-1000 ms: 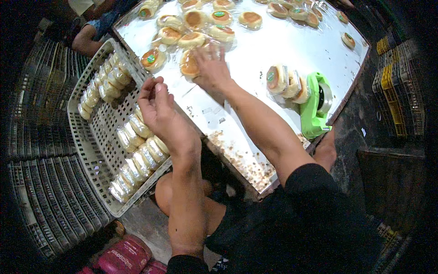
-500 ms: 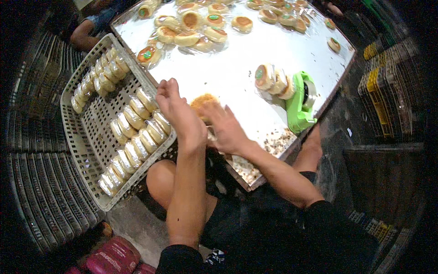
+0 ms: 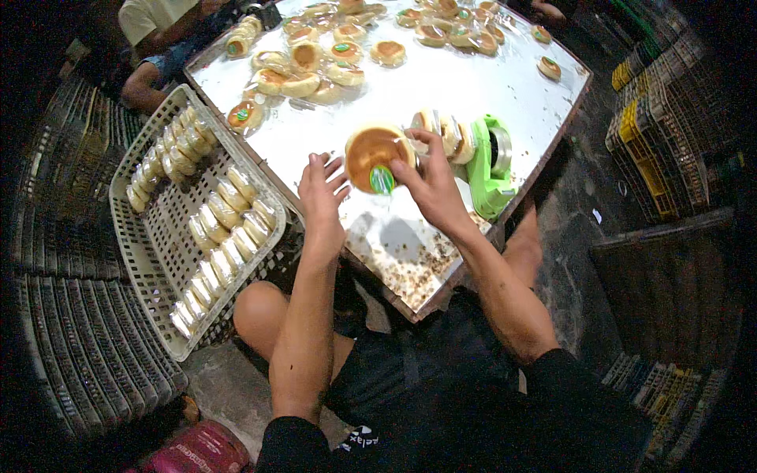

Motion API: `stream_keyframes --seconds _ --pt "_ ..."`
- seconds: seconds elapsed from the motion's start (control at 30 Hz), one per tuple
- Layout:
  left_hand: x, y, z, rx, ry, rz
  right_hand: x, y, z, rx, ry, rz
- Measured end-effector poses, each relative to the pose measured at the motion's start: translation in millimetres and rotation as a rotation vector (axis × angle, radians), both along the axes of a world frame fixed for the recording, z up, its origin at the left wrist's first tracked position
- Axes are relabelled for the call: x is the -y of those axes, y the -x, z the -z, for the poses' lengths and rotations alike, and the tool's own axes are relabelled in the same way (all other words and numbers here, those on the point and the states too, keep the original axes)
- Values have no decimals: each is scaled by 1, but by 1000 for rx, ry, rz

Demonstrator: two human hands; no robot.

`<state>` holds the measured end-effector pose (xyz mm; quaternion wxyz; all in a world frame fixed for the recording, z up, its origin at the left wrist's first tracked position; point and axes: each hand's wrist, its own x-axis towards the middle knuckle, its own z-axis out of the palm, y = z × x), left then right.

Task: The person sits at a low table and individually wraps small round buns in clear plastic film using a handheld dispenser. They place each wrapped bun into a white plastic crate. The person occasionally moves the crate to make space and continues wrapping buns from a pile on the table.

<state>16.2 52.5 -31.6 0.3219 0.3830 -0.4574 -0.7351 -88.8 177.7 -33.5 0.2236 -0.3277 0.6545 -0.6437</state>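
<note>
The bun (image 3: 364, 154) is lifted over the desk (image 3: 418, 87), to the left of the dispenser (image 3: 489, 177). The right hand (image 3: 434, 188) holds it at its right edge, thumb on the face and the other fingers around the side. The left hand (image 3: 319, 201) has its fingers spread wide, just beside the bun's left edge; I cannot tell if they touch.

Because the grip is only on one side, the bun could tip or slip if the film slides under the thumb. Too strong a squeeze could dent the soft bread, and the sticker (image 3: 382, 180) could wrinkle, since the thumb is near it. A wide swing of the right hand could push the row (image 3: 449, 135) which leans just left of the dispenser.

The bun is round and thick, with a smooth brown top and a pale side, in clear shiny film. The sticker is green and oval. The dispenser looks like hard plastic, bright green. Well to its left, the crate (image 3: 177, 217) is pale plastic with a grid of holes. Nearer than the dispenser, the desk's white surface is rough with brown spots.
</note>
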Motion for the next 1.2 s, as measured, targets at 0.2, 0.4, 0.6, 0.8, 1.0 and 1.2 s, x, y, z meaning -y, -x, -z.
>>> stream_keyframes --seconds 0.2,0.4,0.6,0.8,1.0,1.2 --pt "-42 19 -22 -150 807 88 -50 1 -50 -252 66 236" --pt "-37 17 -50 -89 1450 160 -29 -12 -43 -474 188 324" --pt "-21 2 -21 -66 1002 -118 -9 -18 -28 -72 392 346" --pt "-22 -3 -32 -112 778 -78 -6 -14 -35 98 488 336" --pt "-37 5 -33 -213 1364 -54 -16 -10 -44 415 623 290" --pt "-42 -5 -43 -264 538 43 -34 -21 -63 195 442 256"
